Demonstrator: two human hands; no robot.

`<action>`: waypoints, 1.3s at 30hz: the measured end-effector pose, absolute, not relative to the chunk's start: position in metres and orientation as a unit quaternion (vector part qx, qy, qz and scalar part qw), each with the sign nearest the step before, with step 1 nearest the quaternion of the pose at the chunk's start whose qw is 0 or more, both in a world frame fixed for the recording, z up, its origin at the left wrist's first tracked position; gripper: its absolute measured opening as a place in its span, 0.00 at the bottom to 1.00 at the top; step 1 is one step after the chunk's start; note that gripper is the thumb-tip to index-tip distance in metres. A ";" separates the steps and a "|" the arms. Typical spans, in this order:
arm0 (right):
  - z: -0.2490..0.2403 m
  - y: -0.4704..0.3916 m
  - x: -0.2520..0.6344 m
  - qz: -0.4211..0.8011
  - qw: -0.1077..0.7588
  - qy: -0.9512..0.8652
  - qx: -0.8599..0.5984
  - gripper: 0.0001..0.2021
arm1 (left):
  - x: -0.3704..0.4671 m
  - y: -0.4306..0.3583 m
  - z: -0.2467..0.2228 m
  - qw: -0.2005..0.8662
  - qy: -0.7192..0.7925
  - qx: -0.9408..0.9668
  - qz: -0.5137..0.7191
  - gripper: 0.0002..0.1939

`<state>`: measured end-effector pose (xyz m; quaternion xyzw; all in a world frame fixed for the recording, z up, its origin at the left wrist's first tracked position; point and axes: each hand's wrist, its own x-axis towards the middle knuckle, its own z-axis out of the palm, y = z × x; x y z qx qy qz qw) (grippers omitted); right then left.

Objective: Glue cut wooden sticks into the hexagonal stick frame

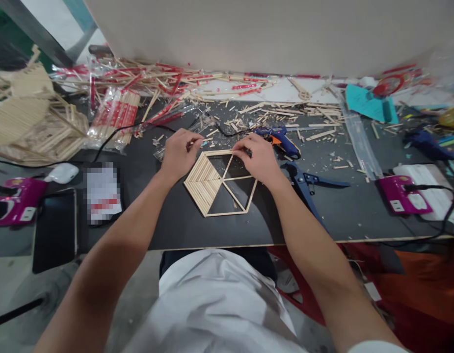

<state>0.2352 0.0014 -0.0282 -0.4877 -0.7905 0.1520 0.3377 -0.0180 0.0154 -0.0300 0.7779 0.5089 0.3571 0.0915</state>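
A flat hexagonal frame of wooden sticks [227, 214] lies on the dark tabletop between my hands. Its left sections are filled with close rows of sticks; thin spokes divide the open right part. My right hand [259, 158] pinches the frame's upper edge, near the top end of a spoke. Just above the upper left corner, my left hand [179, 153] has thumb and forefinger pressed together; whatever lies between them is too small to make out. A blue glue gun [283, 139] with an orange trigger rests behind my right hand, and blue cutting pliers [302, 179] lie to its right.
Wrapped chopstick bundles [114, 115] and finished stick panels [20, 117] sit at left. Stick offcuts [263, 115] litter the back. A phone [55, 228], an earbud case [63, 172] and magenta power sockets [403, 195] flank the work area. A black cable [120, 129] crosses the left side.
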 end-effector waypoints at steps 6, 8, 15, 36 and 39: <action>-0.030 0.002 0.232 0.163 0.325 -0.790 -0.494 0.04 | -0.016 0.016 -0.031 0.125 0.530 0.787 0.291 0.09; -0.031 0.002 0.230 0.157 0.313 -0.790 -0.503 0.05 | -0.014 0.015 -0.030 0.135 0.528 0.794 0.270 0.10; -0.033 0.003 0.228 0.144 0.296 -0.794 -0.510 0.05 | -0.016 0.019 -0.035 0.146 0.515 0.802 0.265 0.12; -0.032 0.003 0.227 0.119 0.297 -0.799 -0.509 0.07 | -0.009 0.015 -0.039 0.168 0.532 0.780 0.283 0.10; -0.031 0.004 0.233 0.124 0.315 -0.788 -0.514 0.09 | -0.009 0.014 -0.040 0.167 0.534 0.778 0.286 0.09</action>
